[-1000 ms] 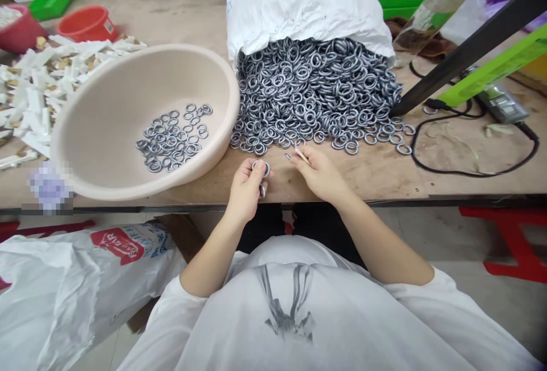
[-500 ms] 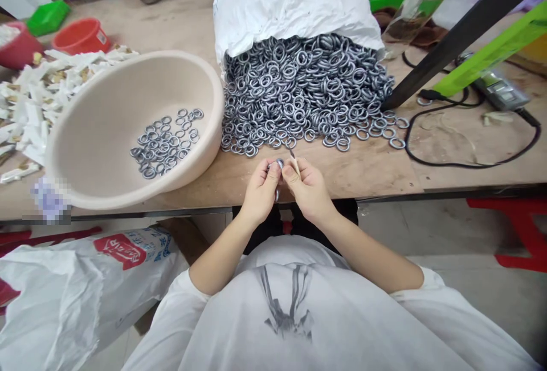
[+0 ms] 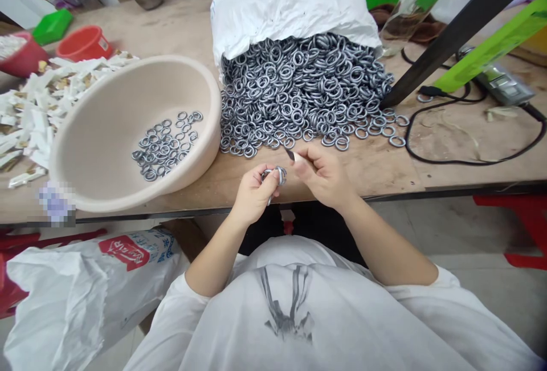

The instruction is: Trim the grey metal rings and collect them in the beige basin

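My left hand (image 3: 255, 191) is closed on a few grey rings (image 3: 280, 175) near the table's front edge. In my right hand (image 3: 323, 177), fingers curled, is a small knife (image 3: 290, 155) with a dark blade and a pale handle; its tip points up and left, apart from the held rings. Just beyond both hands lies a big heap of grey rings (image 3: 294, 94), spilling out of a white sack (image 3: 294, 6). To the left, a beige basin (image 3: 98, 126) holds a smaller batch of grey rings (image 3: 164, 146).
White scrap pieces (image 3: 38, 114) cover the table left of the basin, with a red tub (image 3: 85, 43) behind. On the right are a slanting dark post (image 3: 453, 40), a green bar (image 3: 499, 46) and a black cable (image 3: 465, 161). A white sack (image 3: 55, 297) stands below the table.
My hands have moved apart. The right hand with the knife has shifted right and up, and the left slightly left and down, showing the rings more plainly.
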### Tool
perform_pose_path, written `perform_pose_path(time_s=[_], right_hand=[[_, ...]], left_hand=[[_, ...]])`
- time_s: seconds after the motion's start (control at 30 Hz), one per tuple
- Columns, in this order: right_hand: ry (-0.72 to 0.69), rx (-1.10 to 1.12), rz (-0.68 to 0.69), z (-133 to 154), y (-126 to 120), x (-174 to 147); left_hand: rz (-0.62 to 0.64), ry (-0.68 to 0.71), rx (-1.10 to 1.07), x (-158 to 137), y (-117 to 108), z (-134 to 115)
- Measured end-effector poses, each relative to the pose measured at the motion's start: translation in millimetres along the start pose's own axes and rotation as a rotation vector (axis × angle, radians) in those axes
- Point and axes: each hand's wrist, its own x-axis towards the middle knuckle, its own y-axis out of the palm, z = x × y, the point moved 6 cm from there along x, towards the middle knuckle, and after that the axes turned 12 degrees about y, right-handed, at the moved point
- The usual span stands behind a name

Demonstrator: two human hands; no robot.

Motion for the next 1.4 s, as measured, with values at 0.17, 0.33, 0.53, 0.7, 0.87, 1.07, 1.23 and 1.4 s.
perform_pose_path(time_s=[0.17,0.33,0.53,0.7,0.87,1.07,1.23,1.4], right_hand=[[-0.171,-0.274,0.065,14,3,-16],[-0.225,-0.35,0.065,16,6,-18],[-0.328,-0.372,0.057,22,3,-19],[-0.257,-0.235,0.139,10,10,-12],[0.05,-0.24,-0.042,-31,0,14],[0.172,-0.643,-0.101,-44,-3,19],[0.211,-0.874,-0.091,-39,2,17],[0.24,-0.948,-0.021,-34,5,14]], left_hand=[[-0.011,0.011,0.035,1,-8,0],[0.038,0.01,0.053,1,-6,1],[0.109,0.01,0.141,1,-8,-5],[0.168,0.015,0.168,2,-8,-5],[0.352,-0.03,0.228,-18,6,-24],[-0.424,0.747,1.013,-24,-71,-169],[-0.397,0.315,1.685,10,-127,-194],[-0.425,0.423,1.643,-4,-107,-184]])
